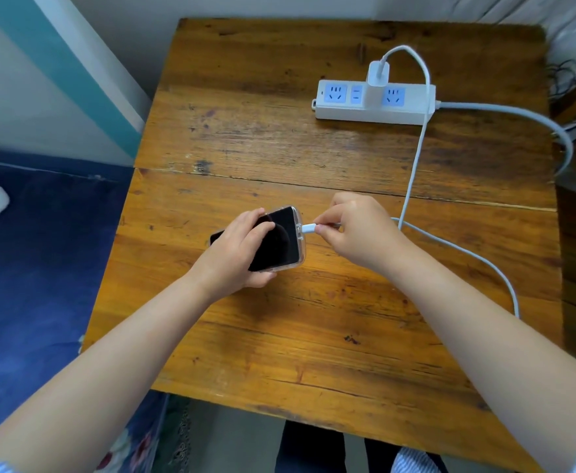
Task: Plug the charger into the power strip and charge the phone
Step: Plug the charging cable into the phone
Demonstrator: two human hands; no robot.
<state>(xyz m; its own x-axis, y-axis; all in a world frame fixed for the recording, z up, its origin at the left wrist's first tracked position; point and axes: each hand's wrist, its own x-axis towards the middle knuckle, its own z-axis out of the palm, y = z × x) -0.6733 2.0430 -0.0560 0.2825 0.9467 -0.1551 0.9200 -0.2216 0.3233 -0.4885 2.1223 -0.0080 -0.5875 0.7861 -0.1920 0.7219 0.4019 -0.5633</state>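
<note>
While our left hand (242,245) wraps closed around the phone (273,238) just above the counter (279,336) centre, our right hand (358,230) pinches the cable plug (308,229) at the phone's 3 o'clock end, touching the port; whether it is seated we cannot tell. At 1 o'clock the charger (377,80) already stands in the power strip (375,102). If we push at an angle, the plug could jam or skid off the case; tugging the cable (412,165) might loosen the charger.

A home bedroom, by the look of it: a worn wooden worktop (279,138) stands beside a bed with a dark blue floral cover (41,268) at nine o'clock, and white bedding (573,35) at two o'clock.
</note>
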